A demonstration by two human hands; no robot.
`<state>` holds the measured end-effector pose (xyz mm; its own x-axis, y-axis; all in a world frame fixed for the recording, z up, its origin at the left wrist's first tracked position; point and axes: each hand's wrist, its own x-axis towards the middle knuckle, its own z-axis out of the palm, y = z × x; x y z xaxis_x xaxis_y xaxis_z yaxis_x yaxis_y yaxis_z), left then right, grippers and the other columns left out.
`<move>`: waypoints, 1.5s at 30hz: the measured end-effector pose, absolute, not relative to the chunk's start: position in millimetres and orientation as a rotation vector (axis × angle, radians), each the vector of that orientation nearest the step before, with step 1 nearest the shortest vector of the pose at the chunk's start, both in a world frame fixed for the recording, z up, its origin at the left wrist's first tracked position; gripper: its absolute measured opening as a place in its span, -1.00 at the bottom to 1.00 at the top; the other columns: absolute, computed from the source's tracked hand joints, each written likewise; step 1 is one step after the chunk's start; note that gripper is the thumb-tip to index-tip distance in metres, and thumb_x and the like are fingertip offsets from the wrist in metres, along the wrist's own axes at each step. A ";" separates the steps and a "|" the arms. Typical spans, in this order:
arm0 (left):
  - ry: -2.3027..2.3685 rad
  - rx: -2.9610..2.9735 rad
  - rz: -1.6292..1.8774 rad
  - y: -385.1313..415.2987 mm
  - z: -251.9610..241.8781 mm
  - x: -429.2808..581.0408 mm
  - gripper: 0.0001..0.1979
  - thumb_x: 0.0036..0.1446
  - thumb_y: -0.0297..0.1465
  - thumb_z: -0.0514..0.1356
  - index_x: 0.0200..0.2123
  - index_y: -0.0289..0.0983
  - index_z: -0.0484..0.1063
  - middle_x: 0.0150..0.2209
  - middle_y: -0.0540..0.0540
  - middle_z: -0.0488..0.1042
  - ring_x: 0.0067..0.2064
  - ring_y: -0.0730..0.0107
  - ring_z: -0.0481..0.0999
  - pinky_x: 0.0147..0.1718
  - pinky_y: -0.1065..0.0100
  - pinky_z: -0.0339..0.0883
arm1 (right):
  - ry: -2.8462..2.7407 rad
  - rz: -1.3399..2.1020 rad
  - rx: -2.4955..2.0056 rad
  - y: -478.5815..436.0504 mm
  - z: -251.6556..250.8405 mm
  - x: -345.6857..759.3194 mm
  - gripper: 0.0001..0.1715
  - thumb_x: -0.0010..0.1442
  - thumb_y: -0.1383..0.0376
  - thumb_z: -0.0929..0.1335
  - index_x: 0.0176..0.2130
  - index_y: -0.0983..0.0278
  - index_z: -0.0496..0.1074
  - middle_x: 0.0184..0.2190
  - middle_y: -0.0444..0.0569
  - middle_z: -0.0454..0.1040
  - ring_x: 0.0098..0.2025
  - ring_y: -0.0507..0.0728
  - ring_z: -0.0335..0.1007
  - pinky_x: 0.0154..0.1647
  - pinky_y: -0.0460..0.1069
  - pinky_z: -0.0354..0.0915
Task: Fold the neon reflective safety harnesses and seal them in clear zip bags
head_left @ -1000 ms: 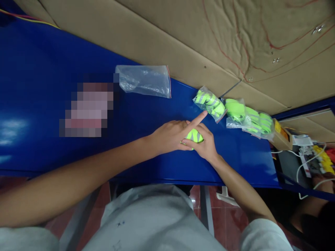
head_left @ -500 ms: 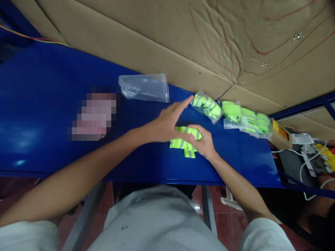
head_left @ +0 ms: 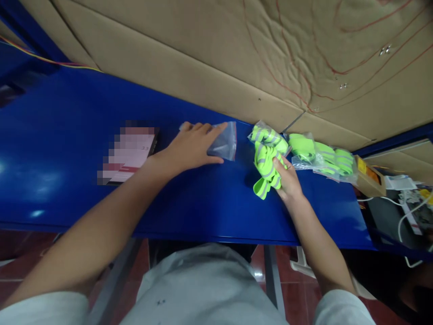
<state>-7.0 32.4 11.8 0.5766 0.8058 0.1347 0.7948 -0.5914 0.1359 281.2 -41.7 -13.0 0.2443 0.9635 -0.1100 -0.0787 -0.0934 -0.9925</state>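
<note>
My right hand (head_left: 289, 176) grips a folded bundle of neon-yellow reflective straps (head_left: 266, 164) with grey stripes, and a loop hangs from its lower end. The bundle is held up over the blue table (head_left: 209, 207). Over a clear zip bag (head_left: 225, 142) at the back of the table lies my left hand (head_left: 196, 142), fingers spread and thumb apart. It covers the left part of the bag, whose red-edged end shows to the right. Whether the fingers press on the plastic I cannot tell.
Behind the bundle lies a bag of neon straps (head_left: 267, 135), with more bagged straps (head_left: 326, 155) to its right. A cardboard box (head_left: 370, 178) stands at the table's right end. To the left lies a partly blurred pink-and-white box (head_left: 130, 151). A cardboard panel (head_left: 189, 81) borders the back.
My left hand has left the strap bundle and moved back and left onto the clear bag. My right hand has carried the bundle right and lifted it, its folds now looser.
</note>
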 end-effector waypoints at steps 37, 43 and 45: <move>0.990 2.890 0.400 0.4 7.1 24.5 -0.09 0.31 -0.04 0.18 0.52 -0.17 -0.23 0.25 -0.29 0.37 0.23 -0.06 0.40 0.35 -0.06 -0.10 | -1.823 0.057 -1.513 -69.0 27.9 292.7 -0.57 0.15 0.00 0.53 -0.05 0.13 0.57 -0.09 -0.02 0.62 -0.04 0.26 0.54 0.05 0.16 0.43; 0.849 2.818 0.371 -11.4 11.0 28.5 0.04 0.22 0.00 0.26 0.52 -0.17 -0.29 0.34 -0.30 0.24 0.34 -0.06 0.26 0.38 -0.08 -0.14 | -1.842 0.203 -1.507 -68.8 26.0 285.8 -0.56 0.14 0.00 0.54 -0.05 0.15 0.57 -0.12 -0.04 0.63 -0.09 0.22 0.56 -0.02 0.11 0.45; 0.816 2.766 0.355 -16.0 12.5 30.0 0.11 0.17 0.04 0.28 0.52 -0.18 -0.34 0.38 -0.32 0.18 0.39 -0.06 0.18 0.39 -0.10 -0.16 | -1.841 0.240 -1.517 -67.0 23.7 285.7 -0.55 0.14 -0.01 0.53 -0.06 0.16 0.57 -0.12 -0.04 0.63 -0.08 0.23 0.56 -0.01 0.12 0.45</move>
<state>30.0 -16.0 12.5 0.8149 0.5561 0.1636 0.4990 -0.8166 0.2902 285.7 -67.0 23.7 -0.0407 0.9109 0.4107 0.7754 0.2880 -0.5619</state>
